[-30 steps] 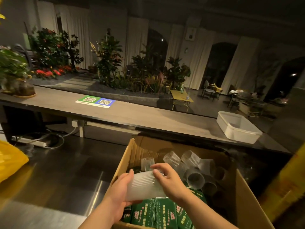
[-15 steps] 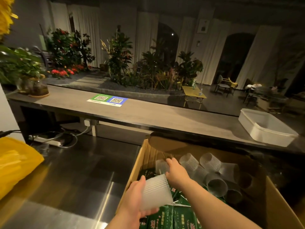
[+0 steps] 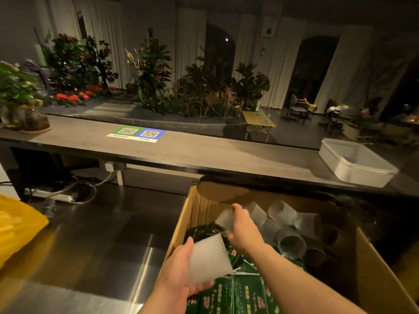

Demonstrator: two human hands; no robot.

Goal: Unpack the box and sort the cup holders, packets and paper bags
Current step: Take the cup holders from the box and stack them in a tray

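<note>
An open cardboard box (image 3: 381, 275) stands at the lower right on the steel counter. Inside lie several translucent ribbed cup holders (image 3: 283, 213) and green printed packets (image 3: 244, 295). My left hand (image 3: 179, 277) grips a stack of white ribbed cup holders (image 3: 209, 257) over the box's left edge. My right hand (image 3: 243, 227) reaches deeper into the box, fingers curled on another ribbed cup holder (image 3: 224, 219) near the left wall. Brown paper bags (image 3: 199, 207) stand upright along that wall.
A steel counter (image 3: 90, 245) stretches left of the box, with a yellow bag (image 3: 15, 230) at its left edge. Behind it runs a raised wooden ledge (image 3: 192, 152) carrying a white tub (image 3: 356, 164), a QR-code sheet (image 3: 136, 134) and a potted plant (image 3: 20, 103). A power strip (image 3: 56, 196) lies beneath.
My right hand left the stack and reached forward into the box onto another cup holder. My left hand kept the stack. The camera view shifted left and tilted slightly.
</note>
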